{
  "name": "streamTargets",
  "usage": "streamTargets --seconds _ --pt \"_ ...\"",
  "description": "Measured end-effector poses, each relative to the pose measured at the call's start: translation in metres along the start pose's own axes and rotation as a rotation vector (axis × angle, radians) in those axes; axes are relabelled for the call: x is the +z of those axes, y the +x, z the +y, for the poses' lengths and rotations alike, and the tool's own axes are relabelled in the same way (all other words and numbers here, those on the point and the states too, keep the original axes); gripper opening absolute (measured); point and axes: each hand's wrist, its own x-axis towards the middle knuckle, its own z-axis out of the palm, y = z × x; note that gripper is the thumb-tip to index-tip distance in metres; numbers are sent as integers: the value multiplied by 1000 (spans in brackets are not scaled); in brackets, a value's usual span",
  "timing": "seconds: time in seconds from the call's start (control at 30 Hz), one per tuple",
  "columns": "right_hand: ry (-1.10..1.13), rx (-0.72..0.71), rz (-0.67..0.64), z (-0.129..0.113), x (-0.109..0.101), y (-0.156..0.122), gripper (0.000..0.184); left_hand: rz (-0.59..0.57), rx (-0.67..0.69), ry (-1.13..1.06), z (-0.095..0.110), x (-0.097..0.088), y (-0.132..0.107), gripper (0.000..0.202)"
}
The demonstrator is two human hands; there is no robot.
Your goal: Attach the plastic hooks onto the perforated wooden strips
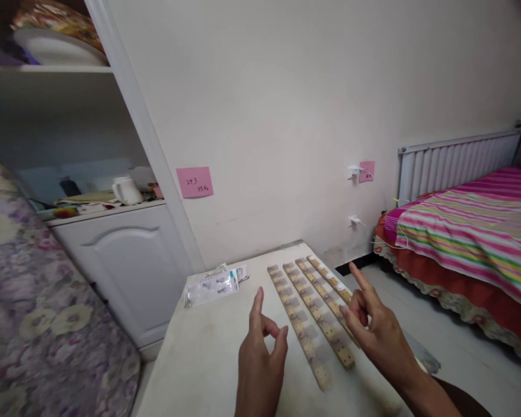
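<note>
My left hand (263, 359) hovers over the white tabletop (200, 359), index finger stretched up and thumb held apart. No object shows in it. My right hand (375, 330) is raised above the right edge of the table, index finger pointing forward, thumb apart and the other fingers curled, with nothing visible in its grasp. Between the hands lie several long wooden strips (304, 333) side by side, bearing small holes and clear, pale pieces. White round pieces (330, 277) sit along the rightmost strip, whose near part is covered by my right hand.
Clear plastic packets (212, 286) lie at the table's back left. Beyond is a wall with pink notes (194, 182) and plugged-in chargers (354, 171). A cabinet (121, 278) with a white jug (127, 190) stands left, beside flowered fabric (52, 313); a striped bed (473, 214) is right.
</note>
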Motion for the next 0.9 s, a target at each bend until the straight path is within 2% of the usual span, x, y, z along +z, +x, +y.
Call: streamTargets --seconds 0.1,0.2,0.27,0.33,0.43,0.53,0.67,0.9 --pt "-33 115 -22 15 3 -14 39 -51 17 18 -14 4 -6 32" --pt "70 283 -145 44 17 -46 30 -154 -49 8 -42 19 -21 20" --pt "244 406 -257 66 31 -73 31 -265 -149 9 -66 36 -36 21" --pt "409 599 -299 83 45 -99 41 -345 -239 60 -87 55 -54 24" --pt "606 768 -345 97 62 -123 59 -398 -234 170 -104 80 -74 33" --pt "727 842 -289 100 73 -129 67 -436 -181 306 -105 95 -82 39" --pt "828 903 -230 101 83 -129 72 -456 -160 401 -97 104 -81 41" --pt "862 902 -311 111 93 -136 85 -446 -205 364 -86 112 -80 40"
